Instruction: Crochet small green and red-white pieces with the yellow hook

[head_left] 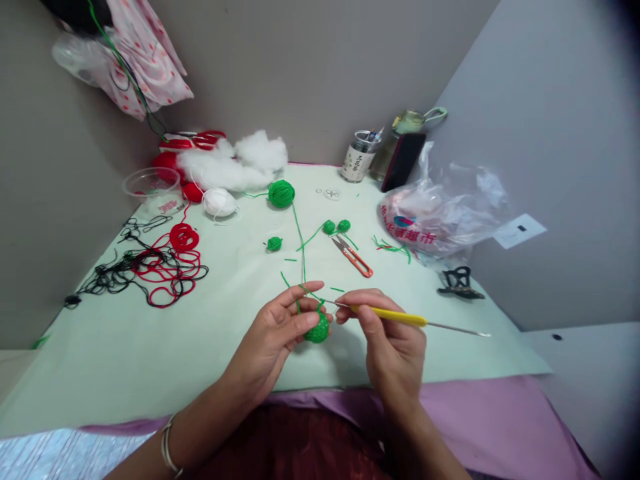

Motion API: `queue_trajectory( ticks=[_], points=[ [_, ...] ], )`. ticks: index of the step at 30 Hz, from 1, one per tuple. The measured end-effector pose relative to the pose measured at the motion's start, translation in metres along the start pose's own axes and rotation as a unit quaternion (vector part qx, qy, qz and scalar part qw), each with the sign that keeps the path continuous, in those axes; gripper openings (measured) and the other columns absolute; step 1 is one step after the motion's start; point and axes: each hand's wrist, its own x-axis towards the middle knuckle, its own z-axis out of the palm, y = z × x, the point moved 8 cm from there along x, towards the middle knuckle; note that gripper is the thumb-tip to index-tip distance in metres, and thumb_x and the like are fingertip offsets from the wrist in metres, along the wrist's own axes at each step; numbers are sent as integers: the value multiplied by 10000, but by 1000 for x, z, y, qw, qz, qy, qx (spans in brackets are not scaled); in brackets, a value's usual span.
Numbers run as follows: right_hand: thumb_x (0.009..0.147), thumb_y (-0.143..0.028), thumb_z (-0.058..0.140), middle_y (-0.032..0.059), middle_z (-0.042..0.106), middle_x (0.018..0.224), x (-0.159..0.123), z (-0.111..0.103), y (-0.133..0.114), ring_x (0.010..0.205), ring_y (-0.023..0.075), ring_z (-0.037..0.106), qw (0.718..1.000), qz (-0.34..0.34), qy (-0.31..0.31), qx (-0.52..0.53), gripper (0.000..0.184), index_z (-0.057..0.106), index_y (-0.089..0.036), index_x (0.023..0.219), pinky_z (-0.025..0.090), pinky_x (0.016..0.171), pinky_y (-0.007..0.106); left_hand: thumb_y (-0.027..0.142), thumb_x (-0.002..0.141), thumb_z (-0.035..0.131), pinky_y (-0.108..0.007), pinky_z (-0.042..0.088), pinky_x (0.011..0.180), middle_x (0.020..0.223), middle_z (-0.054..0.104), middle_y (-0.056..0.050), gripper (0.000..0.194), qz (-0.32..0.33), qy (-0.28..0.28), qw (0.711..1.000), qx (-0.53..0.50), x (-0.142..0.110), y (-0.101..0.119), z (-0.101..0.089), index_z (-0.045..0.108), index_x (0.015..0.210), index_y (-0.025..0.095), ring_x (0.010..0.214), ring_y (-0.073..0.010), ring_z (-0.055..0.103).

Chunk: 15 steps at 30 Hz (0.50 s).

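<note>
My left hand (280, 328) pinches a small green crocheted piece (318, 329) just above the pale green table sheet (150, 347). A green strand runs over its index finger and back to a green yarn ball (281, 193). My right hand (387, 333) grips a yellow-handled crochet hook (400, 317), with its hook end at the green piece and its metal tail pointing right.
Orange thread snips (354, 256) and three small green crocheted pieces (336, 227) lie mid-table. Tangled red and black yarn (155, 263) lies left. White stuffing (235, 163), a white ball, a plastic cup, a jar, a bottle and a plastic bag (440, 213) stand behind.
</note>
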Motion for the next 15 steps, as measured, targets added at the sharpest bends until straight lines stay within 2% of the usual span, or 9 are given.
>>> queue_trajectory(
  ticks=[3,7,9,11,15],
  points=[
    [1056,-185,583,7,746,925,-2,-6,0,749,129,708,1000,-4,23,13,221,787,-263,1029,606,721,281,239,768,927,-268,476,838,938,698,-14,404,3,1,1000,11,0,0,0,823,1157,213,882,-147,659],
    [1028,-105,596,35,759,1012,-6,8,-14,920,166,726,992,-78,-66,-70,251,781,-263,1091,592,796,302,278,776,924,-270,466,809,884,678,-5,400,40,1,997,59,1,4,-1,821,1159,222,838,-138,619],
    [1017,-82,599,38,761,1029,-7,9,-20,963,172,723,987,-104,-72,-102,270,772,-259,1125,584,827,307,284,785,916,-274,462,800,881,670,-1,393,59,7,995,84,1,6,-3,818,1162,231,825,-137,603],
    [1028,-94,582,23,753,969,-6,4,-22,895,159,713,990,-94,-42,-93,257,761,-252,1124,576,797,298,285,799,899,-277,456,797,884,666,2,382,68,13,992,104,1,7,-5,815,1169,240,819,-135,591],
    [1040,-124,578,-1,731,870,-6,4,-18,793,145,684,995,-59,-51,-61,225,765,-247,1067,554,723,287,276,816,869,-288,454,824,872,660,1,336,73,14,989,125,2,6,-6,824,1147,241,849,-148,603]
  ],
)
